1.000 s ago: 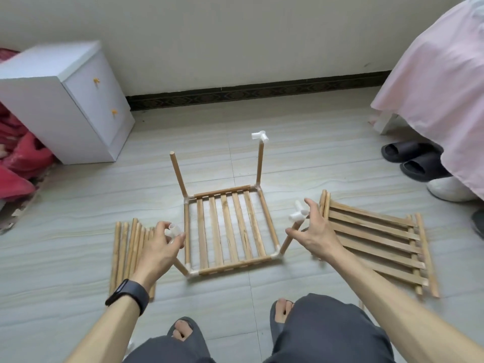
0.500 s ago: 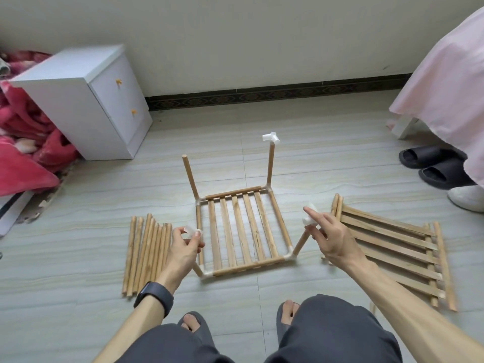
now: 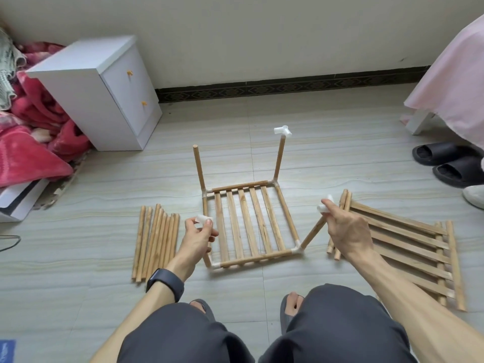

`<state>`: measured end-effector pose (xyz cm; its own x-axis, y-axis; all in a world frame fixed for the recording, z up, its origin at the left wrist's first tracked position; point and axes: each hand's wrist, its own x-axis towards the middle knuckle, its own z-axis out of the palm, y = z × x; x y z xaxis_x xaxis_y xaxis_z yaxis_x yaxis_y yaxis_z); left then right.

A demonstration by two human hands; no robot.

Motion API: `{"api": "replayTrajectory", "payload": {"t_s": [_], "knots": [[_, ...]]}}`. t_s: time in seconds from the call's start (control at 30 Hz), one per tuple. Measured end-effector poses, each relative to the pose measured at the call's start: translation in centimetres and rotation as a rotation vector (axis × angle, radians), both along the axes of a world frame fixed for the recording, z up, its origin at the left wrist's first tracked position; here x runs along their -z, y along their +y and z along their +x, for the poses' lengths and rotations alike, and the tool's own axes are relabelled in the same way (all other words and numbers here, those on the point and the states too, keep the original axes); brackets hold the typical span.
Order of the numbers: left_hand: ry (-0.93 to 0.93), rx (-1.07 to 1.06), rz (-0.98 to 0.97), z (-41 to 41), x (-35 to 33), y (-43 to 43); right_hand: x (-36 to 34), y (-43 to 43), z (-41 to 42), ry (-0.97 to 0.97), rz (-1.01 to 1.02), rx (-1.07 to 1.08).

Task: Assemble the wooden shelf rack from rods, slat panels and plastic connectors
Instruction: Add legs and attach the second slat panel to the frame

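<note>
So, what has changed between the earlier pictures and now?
Almost nothing. The left grip still pinches the near-left connector, and the right grip still holds the near-right connector; only their hold shifted slightly. The rack frame, loose rods and spare slat panels stayed in place.

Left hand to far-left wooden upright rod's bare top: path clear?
Probably yes: nothing stands between the left hand and the far-left wooden upright rod, though the hand pinches a white plastic connector.
</note>
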<state>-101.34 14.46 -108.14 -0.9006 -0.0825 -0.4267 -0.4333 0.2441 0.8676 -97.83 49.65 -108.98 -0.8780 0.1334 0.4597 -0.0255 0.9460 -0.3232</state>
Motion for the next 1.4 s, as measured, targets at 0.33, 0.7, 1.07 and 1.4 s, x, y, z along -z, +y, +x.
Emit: {"api": "replayTrajectory", "payload": {"t_s": [0.33, 0.7, 1.07, 1.4], "knots": [[-0.046, -0.03, 0.135, 0.9, -2.5, -3.0, 0.4, -0.9, 0.4, -0.152, -0.06, 0.093], [-0.081, 0.018, 0.315, 1.2, -5.6, -5.1, -5.0, -13.3, -0.2, -0.462, -0.527, -0.422], [-0.095, 0.229, 0.452, 2.5, -6.8, -5.9, -7.1, -20.0, -2.2, -1.031, -1.3, -0.528], [0.04, 0.108, 0.234, 2.3, -6.1, -7.2, -6.1, -22.0, -2.9, -1.032, -1.569, -0.345]]}}
